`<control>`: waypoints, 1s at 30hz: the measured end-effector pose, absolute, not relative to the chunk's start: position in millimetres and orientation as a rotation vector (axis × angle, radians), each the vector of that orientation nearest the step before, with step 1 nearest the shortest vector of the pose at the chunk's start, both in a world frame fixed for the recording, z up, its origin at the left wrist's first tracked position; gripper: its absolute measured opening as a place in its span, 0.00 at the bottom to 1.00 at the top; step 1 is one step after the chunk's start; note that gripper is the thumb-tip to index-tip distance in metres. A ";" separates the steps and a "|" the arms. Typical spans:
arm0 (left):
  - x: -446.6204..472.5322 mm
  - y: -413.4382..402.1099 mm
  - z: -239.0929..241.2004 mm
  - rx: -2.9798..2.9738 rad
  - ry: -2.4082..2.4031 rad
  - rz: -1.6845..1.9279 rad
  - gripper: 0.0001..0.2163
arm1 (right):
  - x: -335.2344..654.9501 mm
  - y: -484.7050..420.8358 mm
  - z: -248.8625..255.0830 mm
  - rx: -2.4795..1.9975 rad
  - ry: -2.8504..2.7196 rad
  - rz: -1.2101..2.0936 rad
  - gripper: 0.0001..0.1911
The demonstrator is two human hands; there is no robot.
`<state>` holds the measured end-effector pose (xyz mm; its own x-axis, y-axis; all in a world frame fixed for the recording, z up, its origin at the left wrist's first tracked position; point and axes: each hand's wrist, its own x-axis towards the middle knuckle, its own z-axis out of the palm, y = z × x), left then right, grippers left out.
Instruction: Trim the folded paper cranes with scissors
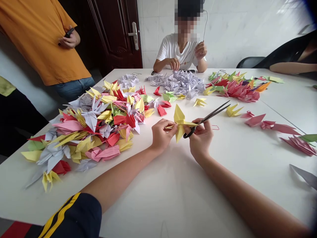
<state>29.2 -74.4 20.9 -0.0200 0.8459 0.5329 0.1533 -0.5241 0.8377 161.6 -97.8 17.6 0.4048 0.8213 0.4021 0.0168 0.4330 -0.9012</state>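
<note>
Left hand (162, 134) is pinching the yellow paper crane (179, 119) from its left side, fingers curled tight on the fold. Right hand (200, 138) is gripping the black scissors (210, 116), fingers closed around the handles. The blades are sitting nearly shut, pointing away to the upper right, just beside the crane. The crane is sitting between both hands, just over the white table (173, 198). Left of the hands, a mixed pile of folded cranes (99, 125) is covering the table. Loose pink cranes (255, 119) are lying to the right. Farther back, a lilac pile (178, 82) is sitting in front of a person in a white shirt (173, 49). A person in an orange shirt (42, 39) is standing far left, holding a small dark object.
</note>
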 end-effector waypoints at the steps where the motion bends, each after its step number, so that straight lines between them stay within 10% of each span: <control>1: 29.7 -74.3 21.5 1.642 1.049 1.579 0.08 | 161.7 -97.3 17.3 -0.993 -1.049 0.620 0.18; 30: 29.8 -66.2 24.3 1.081 0.951 1.306 0.18 | 163.6 -97.3 22.3 -0.946 -0.913 0.889 0.21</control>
